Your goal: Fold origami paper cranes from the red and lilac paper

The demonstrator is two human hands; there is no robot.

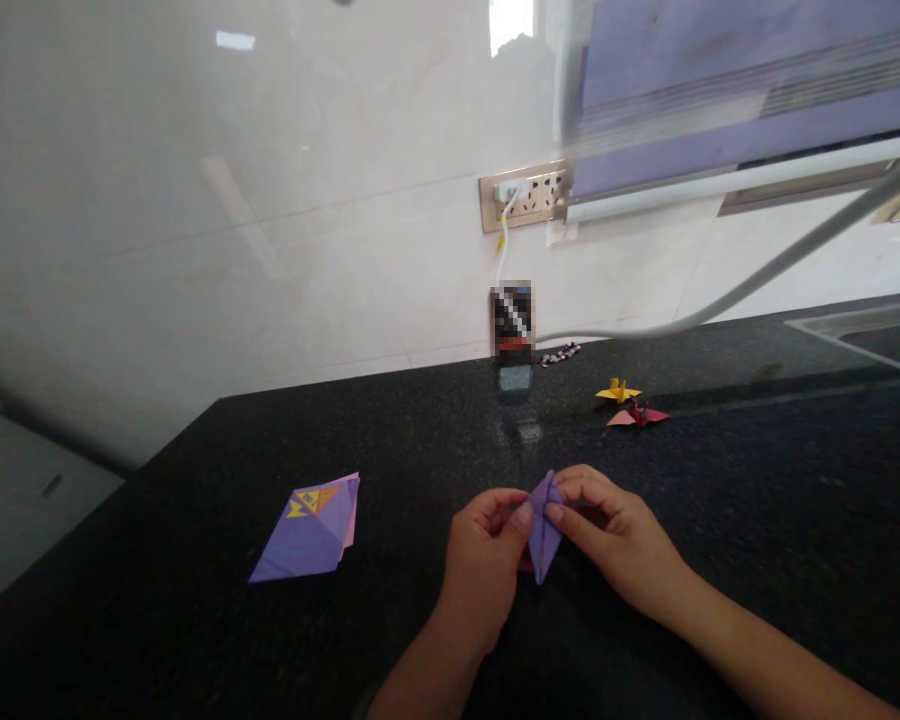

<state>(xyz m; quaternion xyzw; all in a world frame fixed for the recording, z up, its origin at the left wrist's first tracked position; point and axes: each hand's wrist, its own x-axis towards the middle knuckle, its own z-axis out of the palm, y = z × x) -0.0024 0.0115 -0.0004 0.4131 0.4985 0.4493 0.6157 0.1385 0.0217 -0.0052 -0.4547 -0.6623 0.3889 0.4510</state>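
Note:
A small folded purple paper piece (544,528), narrow and pointed at both ends, stands upright between my two hands just above the black stone counter (195,650). My left hand (486,555) pinches its left side with thumb and fingers. My right hand (613,535) pinches its right edge, fingers curled. Both hands are closed on the paper.
A stack of purple and pink paper sheets with an orange pattern (311,530) lies to the left. A yellow folded figure (618,391) and a red one (637,415) sit farther back right. A wall socket strip (523,198) with a white cable, a small dark object (511,322) and a sink edge (862,325) are behind.

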